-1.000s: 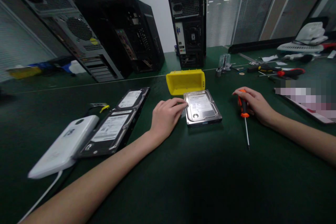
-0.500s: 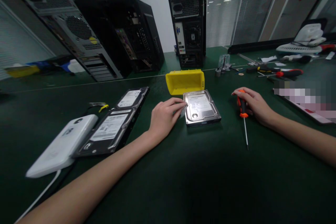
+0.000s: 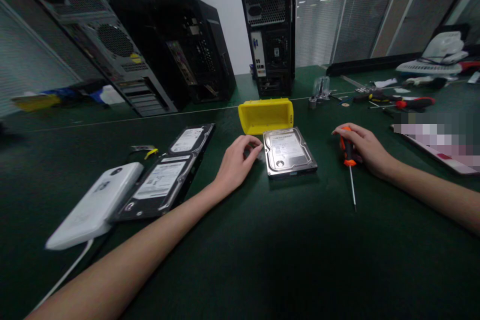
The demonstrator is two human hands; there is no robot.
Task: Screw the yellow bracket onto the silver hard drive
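A silver hard drive [image 3: 287,152] lies flat, label side up, on the green table. Just off its left edge is my left hand [image 3: 236,160], fingers curled and thumb and fingertips brought together in a pinch; whatever may be between them is too small to make out. My right hand [image 3: 365,150] rests on the table to the right of the drive. It grips the orange and black handle of a screwdriver [image 3: 348,152], whose shaft points toward me and slightly down. Directly behind the drive a yellow bin [image 3: 266,117] lies with its opening facing me.
Two more hard drives [image 3: 161,180] lie at the left, beside a white box-shaped device [image 3: 95,205] with a cable. Computer towers [image 3: 272,35] stand at the back. Pliers [image 3: 378,98], another screwdriver [image 3: 416,103] and small parts lie at back right, near a pink-edged flat object [image 3: 442,155].
My left hand has drawn back slightly to the left, off the hard drive's edge, with its fingers more curled. My right hand and the screwdriver have stayed nearly still.
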